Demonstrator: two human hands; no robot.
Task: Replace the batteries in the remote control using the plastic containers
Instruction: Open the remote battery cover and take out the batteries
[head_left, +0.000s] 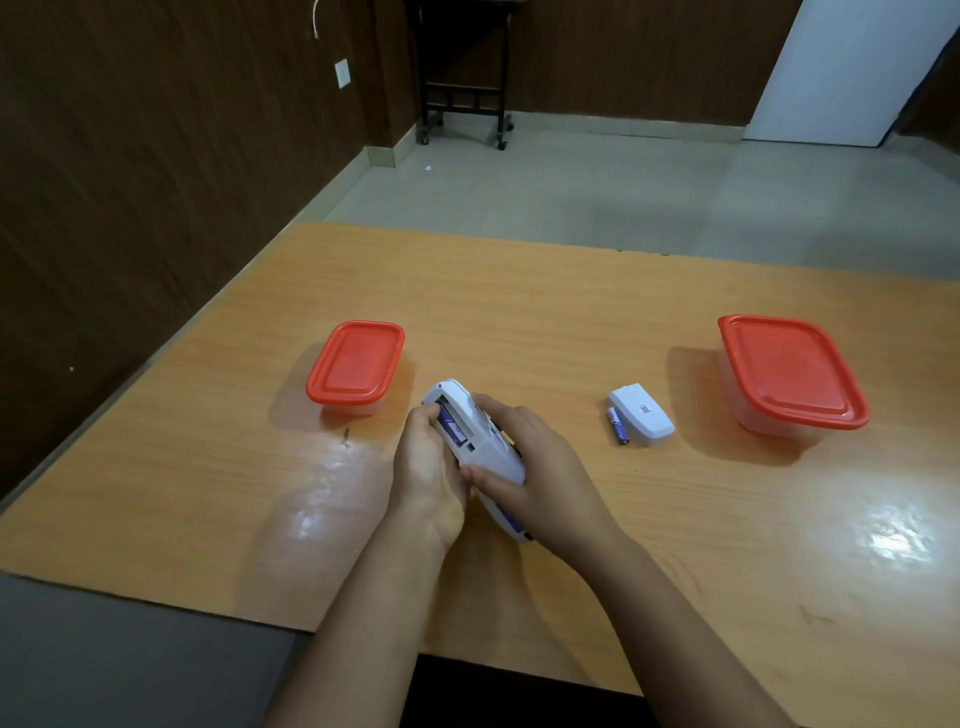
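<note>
Left hand: curled against the left side of the remote control, fingertips pressing on the battery seated in the open compartment; it grips the remote's edge.
Right hand: wrapped around the remote control from the right, thumb along its near side, fingers over the top edge; closed on the body.
Remote control: white, held back-side up just above the table between both hands, its far end tilted away and to the left; battery compartment uncovered.
Battery in compartment: blue, lying in the left slot, partly hidden by the left fingers.
Table: orange wood-grain top, glossy with light reflections at the near left and near right.
Loose battery: blue with a red end, lying on the table to the right of the hands, just beside the battery cover.
Battery cover: white, flat on the table, a small printed code on it, between the hands and the right container.
Left container: clear plastic, red lid shut, beyond and left of the remote.
Right container: larger clear plastic box, red lid shut, well apart at the right.
</note>
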